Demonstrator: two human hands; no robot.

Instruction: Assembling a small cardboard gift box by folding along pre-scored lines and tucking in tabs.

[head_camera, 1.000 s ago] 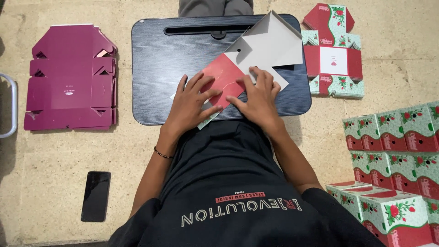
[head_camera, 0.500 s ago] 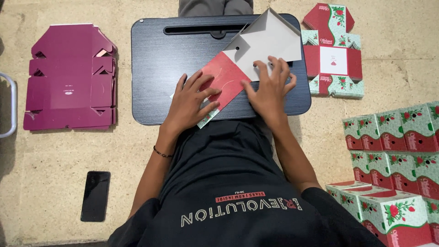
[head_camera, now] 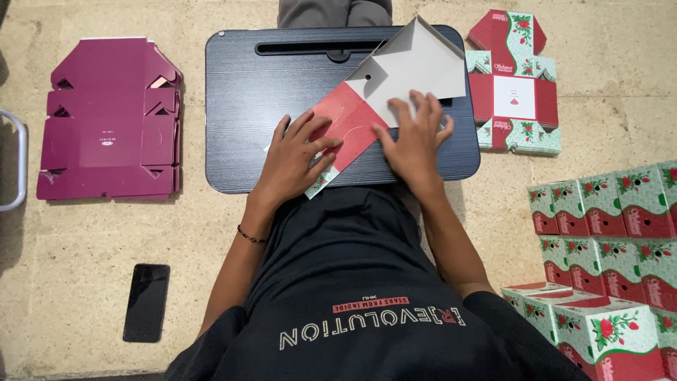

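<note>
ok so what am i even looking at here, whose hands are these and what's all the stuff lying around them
This is a view from a camera worn on a person's head, looking straight down at their own two bare hands. The left hand and right hand both press flat on a red-and-grey cardboard box blank, which lies on a black lap tray. Neither hand grips it; the palms and fingers just hold it down. On the stone floor, a stack of flat purple blanks lies to the left, a flat floral blank to the right, finished floral boxes lower right, and a dark phone lower left.
</note>
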